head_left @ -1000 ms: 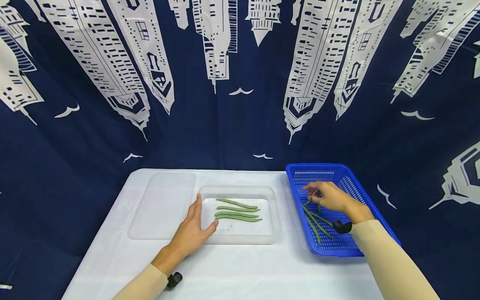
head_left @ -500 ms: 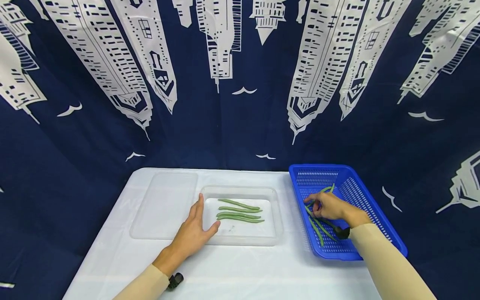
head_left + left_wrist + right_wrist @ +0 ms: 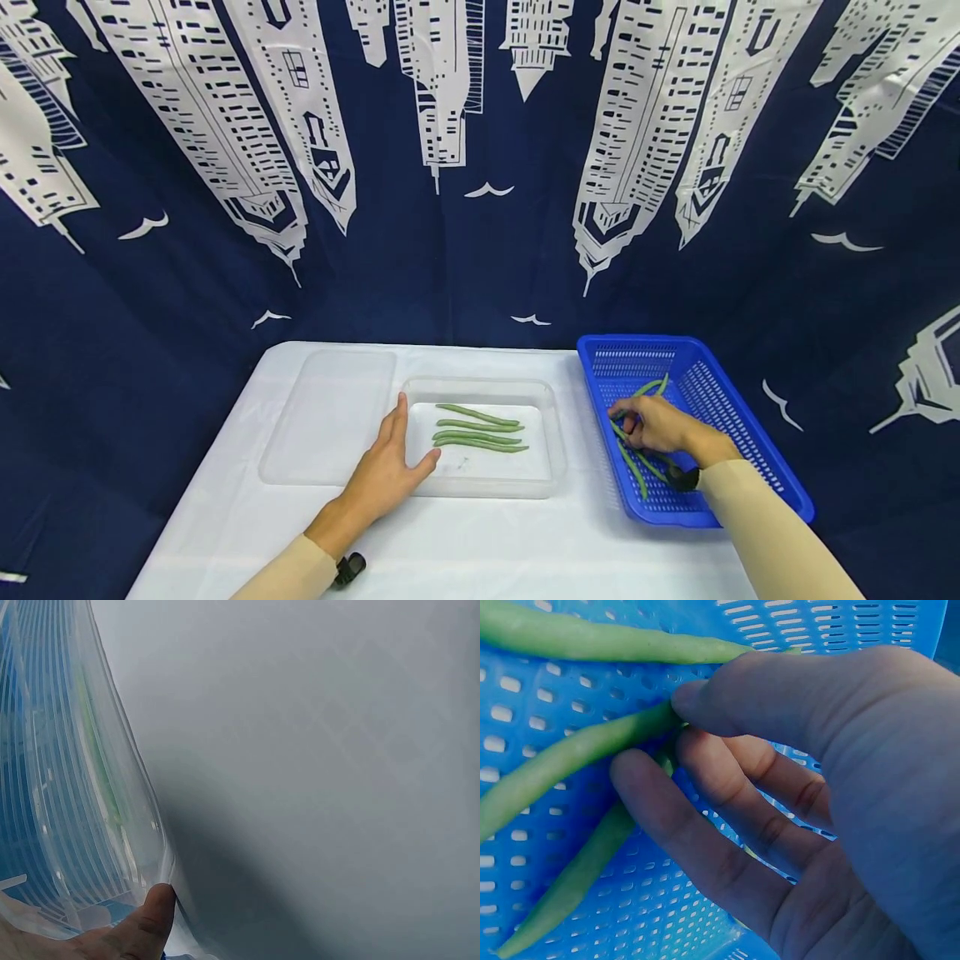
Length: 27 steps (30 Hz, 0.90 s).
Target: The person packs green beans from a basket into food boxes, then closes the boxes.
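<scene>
Bean (image 3: 570, 754): in the basket (image 3: 630, 358), its tip at the right fingers; in the right wrist view it runs off toward 8 o'clock, long axis 8 to 2.
Right hand (image 3: 652, 425): the nearer hand, fingers curled about that tip, how firmly I cannot tell.
Second bean (image 3: 570, 885): partly behind the index finger, pointing between 7 and 8.
Left hand (image 3: 382, 475): fingers straight, touching the tub (image 3: 480, 487) at its 9 o'clock side.
Tub: on the counter (image 3: 525, 550), basket at 3, lid (image 3: 330, 417) at 9; four beans (image 3: 480, 436) inside.
</scene>
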Each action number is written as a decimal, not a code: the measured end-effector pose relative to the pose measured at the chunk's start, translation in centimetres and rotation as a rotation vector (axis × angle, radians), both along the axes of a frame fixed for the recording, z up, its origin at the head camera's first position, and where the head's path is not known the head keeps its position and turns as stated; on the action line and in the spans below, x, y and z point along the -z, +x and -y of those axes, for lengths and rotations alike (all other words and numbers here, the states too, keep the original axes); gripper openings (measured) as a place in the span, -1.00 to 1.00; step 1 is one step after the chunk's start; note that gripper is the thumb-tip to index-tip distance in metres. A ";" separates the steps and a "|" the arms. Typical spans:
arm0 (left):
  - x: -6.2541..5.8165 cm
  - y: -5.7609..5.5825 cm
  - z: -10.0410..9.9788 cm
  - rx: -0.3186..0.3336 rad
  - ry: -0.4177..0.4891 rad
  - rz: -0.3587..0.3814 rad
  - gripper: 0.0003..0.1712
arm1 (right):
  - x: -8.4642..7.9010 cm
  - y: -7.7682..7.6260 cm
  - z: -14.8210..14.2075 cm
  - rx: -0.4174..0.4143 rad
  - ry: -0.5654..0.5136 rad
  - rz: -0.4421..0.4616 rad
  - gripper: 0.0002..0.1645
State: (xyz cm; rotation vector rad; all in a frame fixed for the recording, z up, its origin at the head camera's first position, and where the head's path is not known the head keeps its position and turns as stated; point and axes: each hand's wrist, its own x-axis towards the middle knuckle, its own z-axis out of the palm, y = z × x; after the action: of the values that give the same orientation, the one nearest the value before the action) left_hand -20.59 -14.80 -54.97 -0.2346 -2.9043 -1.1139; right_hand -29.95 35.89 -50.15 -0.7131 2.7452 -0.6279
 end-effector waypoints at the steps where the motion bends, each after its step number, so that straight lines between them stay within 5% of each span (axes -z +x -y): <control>1: 0.0 0.1 0.0 -0.003 0.000 0.006 0.35 | 0.0 0.0 0.0 -0.002 -0.005 -0.006 -0.39; 10: 0.1 0.2 0.0 -0.006 0.009 -0.011 0.34 | 0.0 0.1 0.4 0.028 -0.016 -0.030 -0.59; 27: 0.1 0.3 0.0 -0.002 0.005 0.001 0.34 | -1.5 0.7 0.3 0.113 -0.037 -0.153 -0.60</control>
State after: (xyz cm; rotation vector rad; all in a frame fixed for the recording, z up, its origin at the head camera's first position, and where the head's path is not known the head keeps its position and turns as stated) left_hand -20.29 -14.84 -55.02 -0.2311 -2.9018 -1.1206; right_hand -29.26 35.56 -48.67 -0.6430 2.9387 -0.6755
